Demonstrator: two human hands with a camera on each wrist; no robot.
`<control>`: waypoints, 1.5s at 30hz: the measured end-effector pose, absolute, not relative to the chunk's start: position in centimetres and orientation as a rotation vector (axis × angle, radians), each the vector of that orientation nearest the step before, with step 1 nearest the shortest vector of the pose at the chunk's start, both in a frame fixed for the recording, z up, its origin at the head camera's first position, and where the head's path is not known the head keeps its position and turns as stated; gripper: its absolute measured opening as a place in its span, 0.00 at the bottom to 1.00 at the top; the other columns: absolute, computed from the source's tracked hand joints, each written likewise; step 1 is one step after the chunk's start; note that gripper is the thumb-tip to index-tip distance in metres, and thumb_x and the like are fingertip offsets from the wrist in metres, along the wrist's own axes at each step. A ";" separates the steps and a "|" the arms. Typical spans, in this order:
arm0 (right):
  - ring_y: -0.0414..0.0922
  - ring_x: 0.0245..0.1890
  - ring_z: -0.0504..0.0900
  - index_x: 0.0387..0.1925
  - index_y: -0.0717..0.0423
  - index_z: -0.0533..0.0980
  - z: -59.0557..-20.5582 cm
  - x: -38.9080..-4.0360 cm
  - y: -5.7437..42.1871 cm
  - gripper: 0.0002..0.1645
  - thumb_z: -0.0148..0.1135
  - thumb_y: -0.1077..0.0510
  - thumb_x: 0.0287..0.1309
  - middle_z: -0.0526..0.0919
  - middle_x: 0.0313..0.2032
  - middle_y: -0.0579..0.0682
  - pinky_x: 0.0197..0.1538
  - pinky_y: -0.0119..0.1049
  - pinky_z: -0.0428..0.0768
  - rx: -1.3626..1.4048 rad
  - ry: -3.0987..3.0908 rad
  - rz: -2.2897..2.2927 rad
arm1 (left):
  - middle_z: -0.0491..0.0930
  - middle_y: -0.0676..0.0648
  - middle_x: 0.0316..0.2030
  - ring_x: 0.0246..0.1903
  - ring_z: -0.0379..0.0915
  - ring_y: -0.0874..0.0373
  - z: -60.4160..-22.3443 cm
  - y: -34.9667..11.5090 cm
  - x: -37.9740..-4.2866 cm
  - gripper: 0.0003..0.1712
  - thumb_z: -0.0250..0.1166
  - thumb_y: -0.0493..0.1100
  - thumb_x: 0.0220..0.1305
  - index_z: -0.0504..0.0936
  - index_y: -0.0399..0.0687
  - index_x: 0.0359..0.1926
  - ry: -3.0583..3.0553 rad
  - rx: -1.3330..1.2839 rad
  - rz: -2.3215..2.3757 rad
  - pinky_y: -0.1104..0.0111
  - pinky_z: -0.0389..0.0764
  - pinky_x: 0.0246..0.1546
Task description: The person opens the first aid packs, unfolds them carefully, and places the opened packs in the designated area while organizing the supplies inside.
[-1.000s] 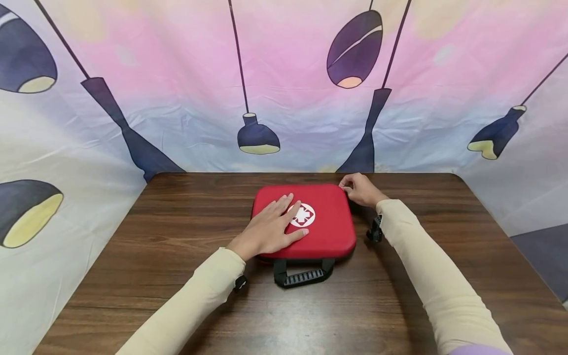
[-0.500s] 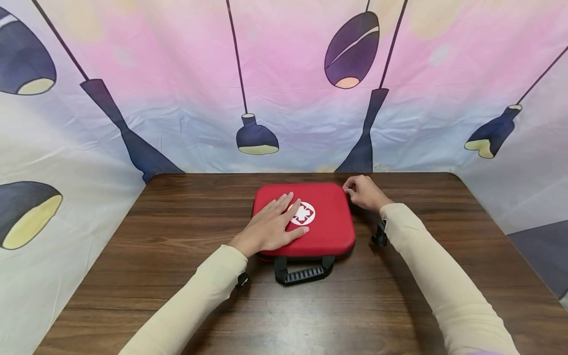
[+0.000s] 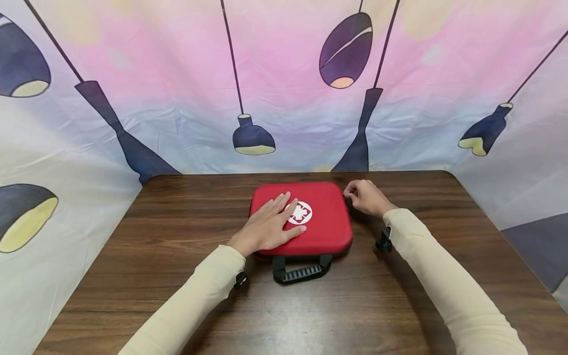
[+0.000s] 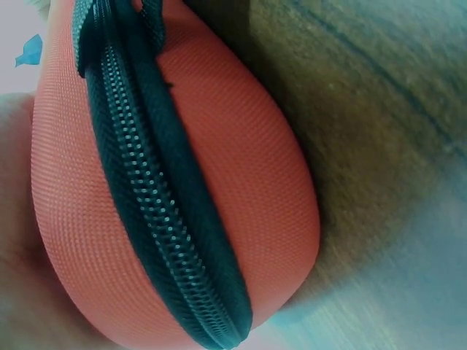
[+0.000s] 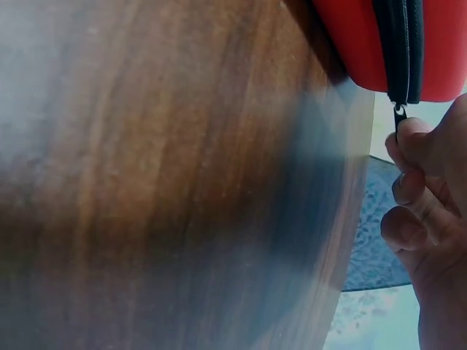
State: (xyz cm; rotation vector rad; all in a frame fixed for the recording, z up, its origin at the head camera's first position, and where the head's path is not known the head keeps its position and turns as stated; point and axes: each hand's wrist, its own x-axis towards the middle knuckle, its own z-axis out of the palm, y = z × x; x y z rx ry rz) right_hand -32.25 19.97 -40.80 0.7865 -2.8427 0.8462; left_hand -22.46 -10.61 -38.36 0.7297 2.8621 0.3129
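A red zippered first-aid case (image 3: 327, 217) with a white cross emblem lies flat on the table, its black carrying handle (image 3: 303, 273) toward me. My left hand (image 3: 268, 224) rests on the lid's left half, fingers spread. Along the case's side runs a black zipper (image 4: 157, 200), its teeth meshed in the stretch that the left wrist view shows. At the far right corner, my right hand (image 3: 366, 197) pinches a small black zipper pull (image 5: 399, 118) between thumb and fingers. The case's far side is hidden from the head view.
The dark wooden table (image 3: 177, 246) extends around the case on every side. Behind it hangs a pastel cloth backdrop (image 3: 284, 59) with painted lamps, close to the table's far edge. A black wrist camera (image 3: 384, 240) is strapped beneath my right wrist.
My right hand has moved a little toward me, along the case's right side from its far corner. The left hand stays on the lid. The head view has shifted slightly.
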 end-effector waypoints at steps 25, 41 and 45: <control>0.52 0.36 0.84 0.39 0.62 0.84 -40.9 -31.4 19.9 0.06 0.62 0.64 0.65 0.86 0.36 0.57 0.40 0.49 0.82 0.591 -2.831 0.764 | 0.45 0.46 0.80 0.79 0.37 0.49 -38.0 -11.3 -21.8 0.50 0.53 0.72 0.67 0.54 0.53 0.80 2.857 0.744 0.393 0.59 0.41 0.77; 0.50 0.32 0.82 0.38 0.63 0.84 -41.2 -30.6 20.2 0.06 0.63 0.65 0.64 0.86 0.35 0.56 0.36 0.47 0.81 0.633 -2.791 0.717 | 0.43 0.44 0.80 0.79 0.35 0.49 -38.2 -11.1 -22.5 0.51 0.52 0.73 0.68 0.51 0.52 0.81 2.850 0.756 0.383 0.59 0.39 0.77; 0.50 0.32 0.82 0.37 0.62 0.84 -41.1 -31.1 20.0 0.06 0.63 0.65 0.64 0.85 0.34 0.55 0.36 0.47 0.80 0.587 -2.811 0.729 | 0.42 0.44 0.80 0.79 0.34 0.48 -38.3 -11.0 -22.7 0.51 0.50 0.73 0.69 0.50 0.51 0.81 2.861 0.749 0.373 0.58 0.38 0.77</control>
